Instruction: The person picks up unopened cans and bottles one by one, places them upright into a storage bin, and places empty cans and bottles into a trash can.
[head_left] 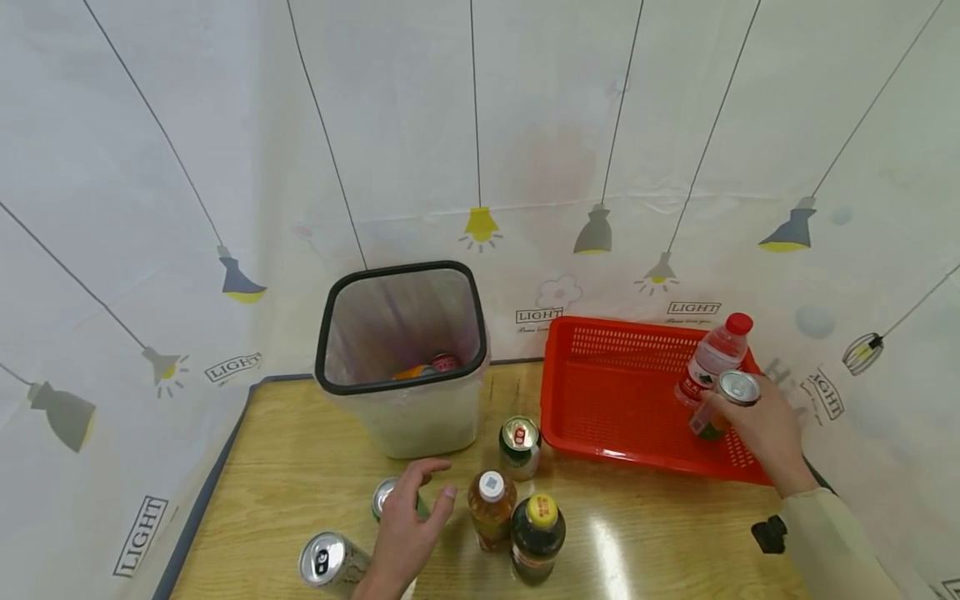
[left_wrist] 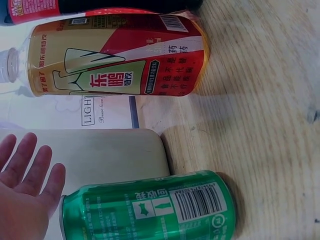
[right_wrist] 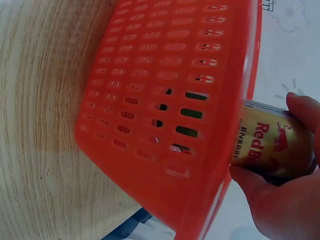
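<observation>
My right hand [head_left: 765, 429] grips a gold Red Bull can [right_wrist: 272, 142] at the right end of the red basket [right_wrist: 145, 165]. The can's lower part is below the rim, and whether it touches the bottom cannot be told. Beside it, a clear bottle with a red cap [head_left: 716, 358] stands in the basket. My left hand [head_left: 405, 533] holds nothing, its fingers loosely bent in the air. A green can [left_wrist: 150, 207] stands close by it, partly hidden by the hand in the head view. Right of this hand is an amber drink bottle with a white cap [head_left: 492, 510].
A bin with a black rim [head_left: 405, 387] stands at the back, with some items inside. A dark bottle with a yellow cap [head_left: 537, 542], another can [head_left: 520, 450] and a can at the front left [head_left: 330, 562] stand on the wooden table [head_left: 262, 467]. A printed sheet hangs behind.
</observation>
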